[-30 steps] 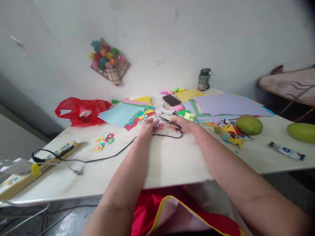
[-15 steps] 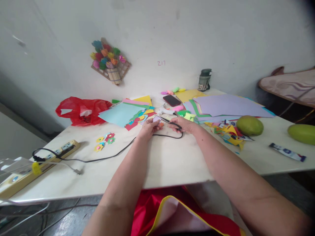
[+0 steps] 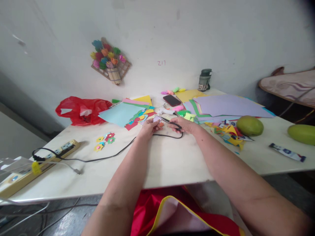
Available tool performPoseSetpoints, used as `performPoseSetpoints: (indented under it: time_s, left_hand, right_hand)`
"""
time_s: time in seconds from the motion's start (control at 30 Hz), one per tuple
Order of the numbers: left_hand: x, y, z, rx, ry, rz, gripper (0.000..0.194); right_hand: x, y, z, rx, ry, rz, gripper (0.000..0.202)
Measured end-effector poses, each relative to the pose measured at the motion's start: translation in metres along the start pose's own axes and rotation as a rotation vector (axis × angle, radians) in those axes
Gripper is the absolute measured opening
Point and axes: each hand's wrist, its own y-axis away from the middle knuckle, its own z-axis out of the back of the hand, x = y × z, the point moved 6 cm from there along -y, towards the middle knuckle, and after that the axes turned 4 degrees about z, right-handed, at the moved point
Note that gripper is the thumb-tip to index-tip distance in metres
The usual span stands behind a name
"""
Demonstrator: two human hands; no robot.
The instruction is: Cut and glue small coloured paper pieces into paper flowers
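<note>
My right hand (image 3: pixel 180 125) is closed on the black handles of a pair of scissors (image 3: pixel 169 122), whose blades point left toward my other hand. Pinched in my left hand (image 3: pixel 148 127) is a small piece of light purple paper (image 3: pixel 156 120), right by the blade tips. Whether the blades are on the paper I cannot tell. A bit of orange (image 3: pixel 160 124) shows just below the paper, between the hands. Colourful paper cut-outs (image 3: pixel 139 118) lie beyond my left hand. A white glue gun (image 3: pixel 165 111) rests behind the scissors.
Small paper flowers (image 3: pixel 98 147) sit left of my arm, near a black cord (image 3: pixel 86 161) running from a power strip (image 3: pixel 59 151). A red plastic bag (image 3: pixel 83 113), coloured sheets (image 3: pixel 221 105), a phone (image 3: pixel 171 100), paper scraps (image 3: pixel 231 133), green fruit (image 3: pixel 249 126) and a tube (image 3: pixel 287 152) surround the work area.
</note>
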Motion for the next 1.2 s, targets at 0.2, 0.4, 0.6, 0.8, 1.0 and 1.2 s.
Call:
performPoseSetpoints:
  time_s: [0.2, 0.4, 0.6, 0.8, 1.0, 1.2]
  left_hand:
    - [-0.0001, 0.0003, -0.0009, 0.013, -0.001, 0.0, 0.03]
    - [-0.0002, 0.0004, -0.0003, 0.0, 0.006, -0.004, 0.028]
    - [0.0006, -0.0006, 0.0001, -0.004, 0.005, -0.001, 0.026]
    - [0.0001, 0.0004, -0.0007, -0.006, -0.001, -0.007, 0.025]
    - [0.0003, 0.0001, -0.0006, -0.003, -0.001, -0.006, 0.026]
    - [-0.0005, 0.0007, -0.0013, 0.002, 0.002, -0.005, 0.028]
  right_hand:
    - [-0.001, -0.0009, 0.0013, 0.015, 0.025, 0.024, 0.02]
    - [-0.0001, -0.0009, 0.0008, 0.022, 0.047, 0.051, 0.027]
    - [0.0012, 0.0, 0.0, 0.023, 0.043, 0.046, 0.026]
    - [-0.0032, -0.0039, 0.0009, 0.033, 0.03, 0.044, 0.024]
    - [-0.0022, -0.0035, 0.0003, 0.025, 0.034, 0.041, 0.025]
    - [0.0005, -0.0022, -0.0012, 0.024, 0.041, 0.044, 0.026]
